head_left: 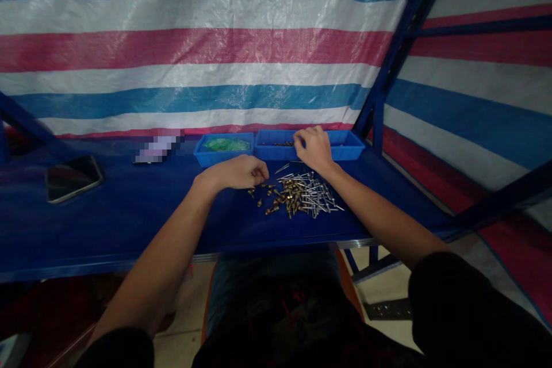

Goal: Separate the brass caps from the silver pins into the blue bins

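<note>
My left hand (240, 172) hovers at the left edge of a loose pile, its fingers curled together; anything between them is too small to make out. The pile on the table holds small brass-coloured metal pieces (293, 195) and thin silver pins (318, 195). Over the long blue tray (347, 149) behind the pile is my right hand (314, 148), with thumb and fingers bent in a pinch. What it grips, if anything, is hidden. Several small brownish pieces (282, 144) lie in that tray, beside my right fingertips.
Left of the long tray stands a smaller blue tray (202, 158) with green material (226, 144) in it. A phone (74, 178) lies on the blue table (142, 207) at left, near a blurred pale item (157, 146). Striped sheeting (194, 49) and blue metal posts (378, 95) bound the table.
</note>
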